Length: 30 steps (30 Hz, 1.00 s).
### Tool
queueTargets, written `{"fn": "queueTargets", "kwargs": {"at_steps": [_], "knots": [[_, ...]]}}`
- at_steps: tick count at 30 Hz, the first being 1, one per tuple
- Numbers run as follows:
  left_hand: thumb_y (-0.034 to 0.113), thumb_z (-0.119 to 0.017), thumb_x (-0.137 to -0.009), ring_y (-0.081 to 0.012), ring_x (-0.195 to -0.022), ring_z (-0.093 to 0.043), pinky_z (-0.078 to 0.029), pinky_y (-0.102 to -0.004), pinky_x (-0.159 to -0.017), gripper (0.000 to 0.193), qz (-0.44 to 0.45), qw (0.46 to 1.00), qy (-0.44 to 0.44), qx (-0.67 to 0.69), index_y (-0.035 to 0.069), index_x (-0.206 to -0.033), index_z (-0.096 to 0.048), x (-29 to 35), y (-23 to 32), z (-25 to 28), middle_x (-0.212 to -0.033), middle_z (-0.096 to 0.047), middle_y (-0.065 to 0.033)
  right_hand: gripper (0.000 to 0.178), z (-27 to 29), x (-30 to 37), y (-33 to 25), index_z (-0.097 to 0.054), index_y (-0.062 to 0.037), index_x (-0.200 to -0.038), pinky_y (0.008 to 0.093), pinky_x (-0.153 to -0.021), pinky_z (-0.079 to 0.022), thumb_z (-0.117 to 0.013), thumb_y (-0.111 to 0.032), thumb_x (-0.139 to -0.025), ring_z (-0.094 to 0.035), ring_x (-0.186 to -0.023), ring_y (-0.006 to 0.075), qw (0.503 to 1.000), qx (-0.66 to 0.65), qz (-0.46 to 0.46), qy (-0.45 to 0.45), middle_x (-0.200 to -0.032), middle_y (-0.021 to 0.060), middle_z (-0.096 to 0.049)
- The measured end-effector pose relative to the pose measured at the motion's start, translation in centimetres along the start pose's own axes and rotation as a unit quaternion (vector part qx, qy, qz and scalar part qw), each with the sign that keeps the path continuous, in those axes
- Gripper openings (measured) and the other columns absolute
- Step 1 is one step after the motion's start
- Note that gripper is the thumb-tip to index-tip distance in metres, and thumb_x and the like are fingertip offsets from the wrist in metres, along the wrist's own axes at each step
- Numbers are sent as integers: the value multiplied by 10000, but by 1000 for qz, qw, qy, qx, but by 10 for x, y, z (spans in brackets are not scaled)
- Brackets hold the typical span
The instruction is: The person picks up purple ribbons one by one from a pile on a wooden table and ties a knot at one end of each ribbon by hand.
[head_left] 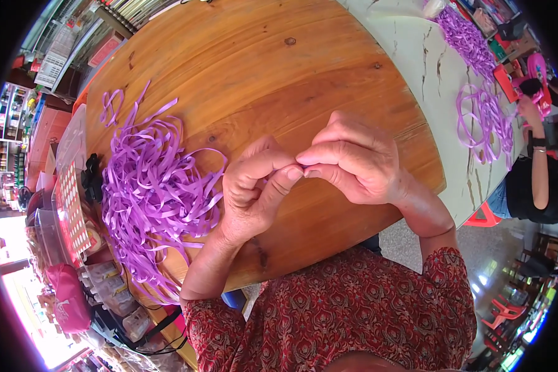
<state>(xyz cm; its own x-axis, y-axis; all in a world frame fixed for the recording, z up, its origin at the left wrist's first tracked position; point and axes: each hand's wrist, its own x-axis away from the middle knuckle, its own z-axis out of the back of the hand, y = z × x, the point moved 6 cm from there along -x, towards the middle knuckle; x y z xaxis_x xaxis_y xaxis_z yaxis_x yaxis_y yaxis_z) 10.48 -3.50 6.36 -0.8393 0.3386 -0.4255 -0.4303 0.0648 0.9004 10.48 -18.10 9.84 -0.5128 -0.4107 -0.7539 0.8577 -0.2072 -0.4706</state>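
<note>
My left hand (254,189) and my right hand (356,161) meet above the wooden table, thumbs and forefingers pinched tip to tip. A sliver of purple shows at the fingertips and inside the curled left fingers, looking like a purple ribbon; most of it is hidden by the fingers. Left of my left hand lies a large tangled pile of purple ribbons (158,186), with one loop reaching toward that hand's wrist. A small separate curl of ribbon rests above the pile.
The wooden tabletop (279,80) lies beneath my hands. On the right, a white marbled table (409,46) carries more purple ribbons (483,121), and another person's hand (530,111) is beside them. Packages and a pink pouch (68,297) crowd the left edge.
</note>
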Motion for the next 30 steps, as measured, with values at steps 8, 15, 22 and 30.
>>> {"fn": "queueTargets", "kwargs": {"at_steps": [8, 15, 22, 30], "knots": [[-1, -636, -844, -113, -630, -478, -381, -236, -571, 30, -33, 999, 19, -33, 15, -861, -654, 3, -1, 1, -726, -563, -31, 216, -4, 3, 7, -668, -23, -860, 283, -495, -411, -768, -78, -676, -547, -602, 171, 1000, -1, 5, 17, -743, 60, -587], [3, -645, -842, -86, -667, -457, -367, -213, -603, 68, 31, 991, 117, -57, 9, -907, -666, 7, -18, 6, -741, -550, -14, 259, -12, 8, 31, -670, -30, -1018, 259, -608, -496, -698, -20, -760, -586, -693, 159, 988, -97, -110, -44, -819, 58, -603], [6, -653, -844, -53, -698, -422, -356, -189, -647, 124, 83, 980, 174, 56, 8, -968, -651, 16, -32, 12, -772, -527, 18, 329, -8, 11, 29, -602, -10, -1166, 231, -678, -506, -635, -41, -840, -618, -751, 115, 961, -184, -204, -32, -849, 51, -626], [33, -707, -805, -39, -700, -404, -385, -183, -650, 393, 93, 978, 154, 111, 38, -1182, -595, 12, -26, -4, -812, -515, 47, 396, -13, 22, 41, -523, -35, -1236, 179, -612, -481, -646, -102, -866, -592, -686, 49, 900, -315, -300, 3, -768, 16, -650]]}}
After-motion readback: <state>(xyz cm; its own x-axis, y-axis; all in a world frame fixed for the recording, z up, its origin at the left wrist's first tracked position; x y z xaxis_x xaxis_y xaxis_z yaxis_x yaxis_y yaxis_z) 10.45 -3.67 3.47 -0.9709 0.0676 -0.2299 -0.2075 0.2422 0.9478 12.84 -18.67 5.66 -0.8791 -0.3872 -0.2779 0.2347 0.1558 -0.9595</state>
